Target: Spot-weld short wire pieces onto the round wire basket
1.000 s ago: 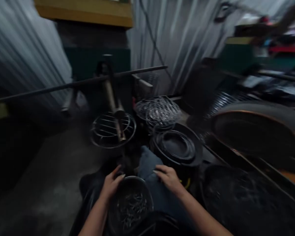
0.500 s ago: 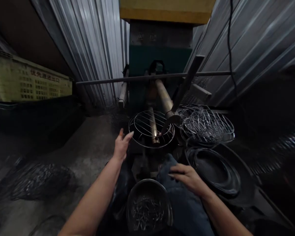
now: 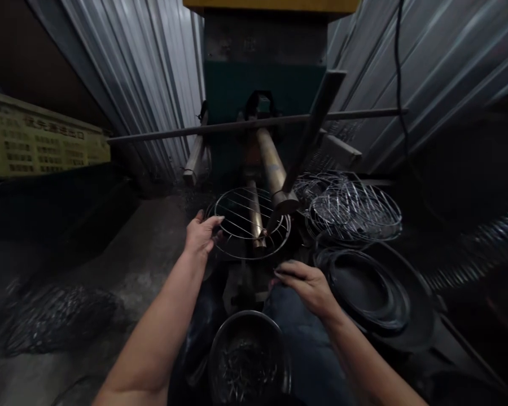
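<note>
A round wire rack point(image 3: 232, 210), two rings joined by parallel rods, sits level at the lower brass-coloured electrode bar point(image 3: 256, 223) of a machine. The thicker upper bar point(image 3: 275, 169) hangs above it, with a pointed tip near the rack's rods. My left hand point(image 3: 201, 232) is closed on the rack's left rim, thumb on top. Over my right thigh, my right hand point(image 3: 302, 282) has its fingers pinched together; what they hold, if anything, is too small to name. Between my legs stands a metal bowl point(image 3: 214, 361) with many short metal pieces point(image 3: 248, 369).
Finished-looking wire racks point(image 3: 355, 211) lie heaped at the right, above coils of wire point(image 3: 334, 270) in a dark basin. A long horizontal rod point(image 3: 165, 134) crosses the machine point(image 3: 224, 84). At the left are a yellow crate point(image 3: 46, 141) and a dark tangled heap point(image 3: 59, 318) on the floor.
My left hand has closed on the rack's rim. My right hand has lifted slightly towards the rack, its fingers now pinched. The whole view has shifted a little.
</note>
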`<state>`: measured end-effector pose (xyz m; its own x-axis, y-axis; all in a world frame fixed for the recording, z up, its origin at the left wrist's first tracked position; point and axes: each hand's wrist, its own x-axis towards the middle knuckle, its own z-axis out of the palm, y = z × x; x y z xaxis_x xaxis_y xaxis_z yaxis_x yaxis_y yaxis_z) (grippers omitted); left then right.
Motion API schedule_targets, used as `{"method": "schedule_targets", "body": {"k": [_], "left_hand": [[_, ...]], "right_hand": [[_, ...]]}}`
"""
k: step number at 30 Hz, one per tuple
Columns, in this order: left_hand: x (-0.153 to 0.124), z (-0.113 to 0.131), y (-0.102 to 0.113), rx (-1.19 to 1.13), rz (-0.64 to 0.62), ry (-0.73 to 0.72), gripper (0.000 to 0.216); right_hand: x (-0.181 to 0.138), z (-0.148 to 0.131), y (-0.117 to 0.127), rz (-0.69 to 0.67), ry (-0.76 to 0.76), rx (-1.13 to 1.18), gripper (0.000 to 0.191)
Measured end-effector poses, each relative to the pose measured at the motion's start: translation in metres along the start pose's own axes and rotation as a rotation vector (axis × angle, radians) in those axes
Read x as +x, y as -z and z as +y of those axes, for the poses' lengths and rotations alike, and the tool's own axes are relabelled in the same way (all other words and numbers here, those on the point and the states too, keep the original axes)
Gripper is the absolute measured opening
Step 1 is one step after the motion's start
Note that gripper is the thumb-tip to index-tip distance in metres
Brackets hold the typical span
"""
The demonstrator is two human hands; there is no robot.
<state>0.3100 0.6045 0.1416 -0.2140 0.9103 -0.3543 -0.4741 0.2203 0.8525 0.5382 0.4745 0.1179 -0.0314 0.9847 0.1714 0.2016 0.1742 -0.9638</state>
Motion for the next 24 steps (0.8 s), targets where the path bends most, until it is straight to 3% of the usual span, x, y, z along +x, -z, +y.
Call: {"method": "schedule_targets", "body": {"k": [4, 9, 15, 24], "left_hand": [[-0.020, -0.007, 0.003, -0.069, 0.064, -0.067, 0.048], [-0.043, -0.016, 0.001, -0.087, 0.037, -0.185, 0.041], [-0.049, -0.021, -0.003, -0.089, -0.061, -0.234, 0.042], [-0.041, -0.019, -0.007, -0.065, -0.078, -0.196, 0.040]], "right_hand": [[0.022, -0.021, -0.019, 0.147, 0.126, 0.120, 0.009], [0.031, -0.013, -0.049, 0.234, 0.059, 0.022, 0.012], [0.026, -0.007, -0.051, 0.299, -0.021, -0.086, 0.013], [0.027, -0.007, -0.058, 0.423, -0.066, 0.154, 0.019]]}}
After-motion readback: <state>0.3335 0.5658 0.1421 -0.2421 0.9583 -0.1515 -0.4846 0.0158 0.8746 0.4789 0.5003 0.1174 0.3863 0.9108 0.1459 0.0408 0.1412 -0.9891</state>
